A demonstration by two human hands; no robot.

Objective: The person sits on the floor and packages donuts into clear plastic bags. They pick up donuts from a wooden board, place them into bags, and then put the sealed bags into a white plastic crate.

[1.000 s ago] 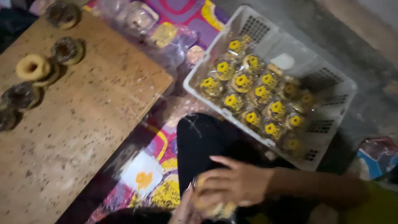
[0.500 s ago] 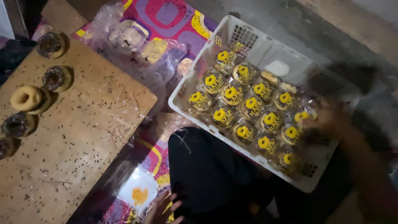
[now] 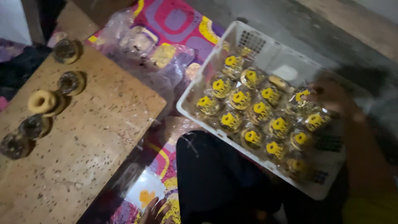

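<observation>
A white plastic crate sits on the floor in front of me, filled with several clear-wrapped doughnuts bearing yellow labels. My right hand, blurred by motion, reaches over the crate's far right side with its fingers closed on one wrapped doughnut. My left hand shows only at the bottom edge, fingers apart on the colourful mat, holding nothing. My dark-clad leg lies between the two hands.
A low wooden board on the left carries several unwrapped doughnuts, one plain and others chocolate-topped. A crumpled clear plastic bag with more doughnuts lies behind the board. Bare concrete floor runs beyond the crate.
My right hand left my lap, where both hands held a wrapped doughnut, and swung out over the crate's right side. My left hand stayed low. The view shifted left and up.
</observation>
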